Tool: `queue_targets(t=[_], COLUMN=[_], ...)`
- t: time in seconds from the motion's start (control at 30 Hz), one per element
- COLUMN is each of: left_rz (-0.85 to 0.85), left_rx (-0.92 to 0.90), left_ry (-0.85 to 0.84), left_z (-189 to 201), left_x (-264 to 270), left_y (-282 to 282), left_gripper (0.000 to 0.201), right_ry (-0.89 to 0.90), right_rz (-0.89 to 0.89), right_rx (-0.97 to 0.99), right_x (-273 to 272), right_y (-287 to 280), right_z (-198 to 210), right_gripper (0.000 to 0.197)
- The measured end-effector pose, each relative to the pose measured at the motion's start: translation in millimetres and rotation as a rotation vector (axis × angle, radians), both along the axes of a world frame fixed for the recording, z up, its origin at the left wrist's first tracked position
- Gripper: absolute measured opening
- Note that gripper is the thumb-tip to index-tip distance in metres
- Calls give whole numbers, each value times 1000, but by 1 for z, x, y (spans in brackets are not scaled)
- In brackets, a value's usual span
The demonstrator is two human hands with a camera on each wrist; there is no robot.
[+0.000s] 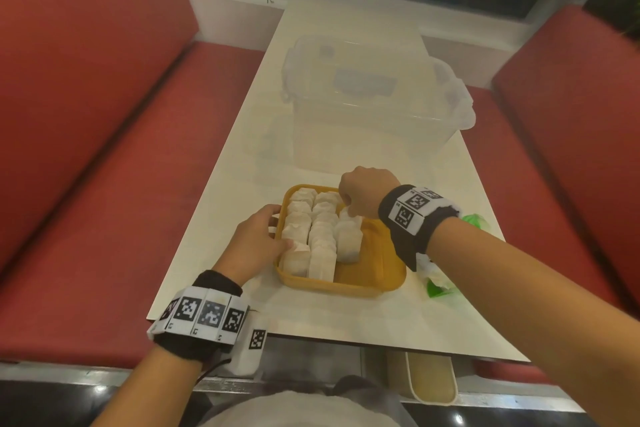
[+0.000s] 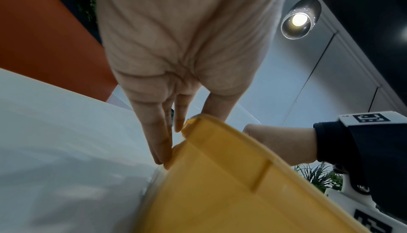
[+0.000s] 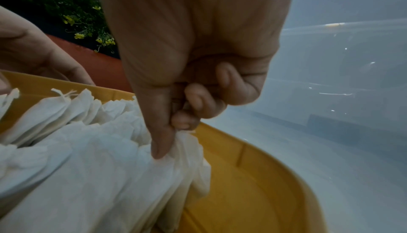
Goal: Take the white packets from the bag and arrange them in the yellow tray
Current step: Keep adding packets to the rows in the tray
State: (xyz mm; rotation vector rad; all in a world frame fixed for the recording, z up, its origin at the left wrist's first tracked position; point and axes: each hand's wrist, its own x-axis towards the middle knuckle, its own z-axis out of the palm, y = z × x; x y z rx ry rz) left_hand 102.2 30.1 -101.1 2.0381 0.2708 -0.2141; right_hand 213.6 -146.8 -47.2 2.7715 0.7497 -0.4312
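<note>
The yellow tray sits on the white table in front of me, its left and middle parts filled with rows of upright white packets. My right hand is over the tray's far side. In the right wrist view its thumb and forefinger pinch the top of one white packet at the end of the third row. My left hand rests on the tray's left rim, straight fingers against the outer wall and thumb by a packet. The green-and-white bag lies right of the tray, partly under my right forearm.
A large clear plastic box stands just beyond the tray and fills the table's width there. Red bench seats flank the narrow table on both sides. The tray's right part shows bare yellow floor.
</note>
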Motion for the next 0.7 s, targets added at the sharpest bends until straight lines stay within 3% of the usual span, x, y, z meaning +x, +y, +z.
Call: queue_targets(t=[0.27,0.43,0.53,0.7], left_rz=[-1,16,28,42], left_rx=[14,10,-1,-17], left_ry=[-4,-17,-26,-32], left_z=[-1,1,2,2], left_x=[0,0,0,-2], left_y=[-1,-1,-2,-1], left_gripper=[60,49,43,40], right_ry=[33,2,68,102], right_rz=[-57,-39,5,21], right_rx=[80,188,139,7], right_x=[1,-3,-8,-12], right_y=[-6,4,15,25], right_z=[5,19,18,2], right_gripper=[21,11,3,28])
